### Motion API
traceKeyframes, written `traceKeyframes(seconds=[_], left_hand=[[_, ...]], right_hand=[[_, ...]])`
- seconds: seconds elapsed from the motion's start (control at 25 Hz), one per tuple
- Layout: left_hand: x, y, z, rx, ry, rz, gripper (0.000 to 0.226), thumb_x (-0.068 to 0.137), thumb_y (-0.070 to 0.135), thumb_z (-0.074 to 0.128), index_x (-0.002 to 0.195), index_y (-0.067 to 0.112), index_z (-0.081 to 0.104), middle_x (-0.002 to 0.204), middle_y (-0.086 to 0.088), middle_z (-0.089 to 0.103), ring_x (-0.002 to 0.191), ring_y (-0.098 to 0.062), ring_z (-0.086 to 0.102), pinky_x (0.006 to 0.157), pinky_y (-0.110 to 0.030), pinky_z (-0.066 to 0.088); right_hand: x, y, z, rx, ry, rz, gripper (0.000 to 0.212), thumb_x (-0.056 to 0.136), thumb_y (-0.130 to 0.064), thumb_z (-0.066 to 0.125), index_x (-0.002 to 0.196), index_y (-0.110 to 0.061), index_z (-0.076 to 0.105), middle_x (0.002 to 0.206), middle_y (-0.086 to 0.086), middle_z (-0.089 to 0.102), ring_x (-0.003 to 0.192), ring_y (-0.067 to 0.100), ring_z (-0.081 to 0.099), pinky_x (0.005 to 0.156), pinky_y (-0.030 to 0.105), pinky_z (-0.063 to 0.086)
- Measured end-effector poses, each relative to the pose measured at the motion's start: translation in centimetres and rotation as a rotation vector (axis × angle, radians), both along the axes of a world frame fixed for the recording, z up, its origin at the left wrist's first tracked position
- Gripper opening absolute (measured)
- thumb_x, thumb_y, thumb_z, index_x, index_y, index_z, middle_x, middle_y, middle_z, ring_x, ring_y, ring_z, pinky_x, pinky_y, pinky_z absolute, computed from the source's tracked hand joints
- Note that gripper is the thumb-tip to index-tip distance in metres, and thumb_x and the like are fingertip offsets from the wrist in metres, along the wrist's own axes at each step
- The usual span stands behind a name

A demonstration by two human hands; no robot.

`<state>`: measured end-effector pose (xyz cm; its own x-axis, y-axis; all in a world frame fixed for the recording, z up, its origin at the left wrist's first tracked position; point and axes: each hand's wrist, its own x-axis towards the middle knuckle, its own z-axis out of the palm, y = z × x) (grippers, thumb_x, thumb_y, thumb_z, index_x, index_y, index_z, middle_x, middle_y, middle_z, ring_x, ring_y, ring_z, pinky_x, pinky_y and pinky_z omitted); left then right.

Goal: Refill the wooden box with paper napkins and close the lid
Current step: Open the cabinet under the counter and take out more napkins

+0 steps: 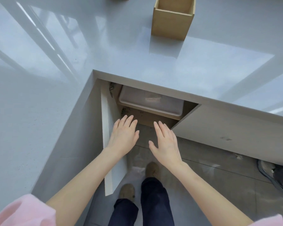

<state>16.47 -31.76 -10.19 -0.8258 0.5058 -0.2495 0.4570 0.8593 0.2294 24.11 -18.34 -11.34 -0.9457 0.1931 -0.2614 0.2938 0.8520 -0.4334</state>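
Note:
A tall wooden box [171, 23] stands open-topped on the grey counter [121, 51] at the top of the view; its inside looks empty and no lid shows. Below the counter edge an open cupboard holds a translucent plastic bin [147, 103] on a shelf, with something pale dimly visible inside. My left hand [123, 136] and my right hand [166, 142] are stretched out side by side in front of the cupboard opening, below the bin, fingers apart and holding nothing. No napkins are plainly visible.
The white cupboard door [112, 144] stands swung open at my left hand's side. A closed cupboard front [235, 128] lies to the right. My two shoes [152, 170] are on the tiled floor, and another person's shoe [278, 175] is at the right edge.

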Motion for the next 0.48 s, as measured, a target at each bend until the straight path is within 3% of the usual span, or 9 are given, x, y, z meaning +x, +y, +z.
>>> traceKeyframes(seconds=[0.32, 0.48], left_hand=[[-3.1, 5.6, -2.5, 0.003, -0.045, 0.100, 0.052, 0.094, 0.028, 0.037, 0.142, 0.011, 0.027, 0.151, -0.007, 0.030, 0.140, -0.023, 0.024, 0.113, -0.037, 0.018], [-4.6, 7.7, -4.1, 0.024, -0.073, 0.136, 0.054, 0.093, 0.028, 0.038, 0.143, 0.011, 0.025, 0.152, -0.008, 0.027, 0.141, -0.024, 0.021, 0.112, -0.036, 0.020]], right_hand=[[-4.3, 5.7, -1.7, 0.061, -0.077, 0.134, 0.063, 0.092, -0.030, 0.044, 0.148, -0.016, 0.017, 0.157, 0.006, 0.018, 0.146, 0.022, 0.012, 0.119, 0.040, 0.006], [-5.9, 7.5, -3.0, 0.090, -0.120, 0.159, 0.064, 0.093, -0.033, 0.043, 0.148, -0.017, 0.014, 0.159, 0.004, 0.010, 0.147, 0.022, 0.006, 0.119, 0.040, 0.003]])
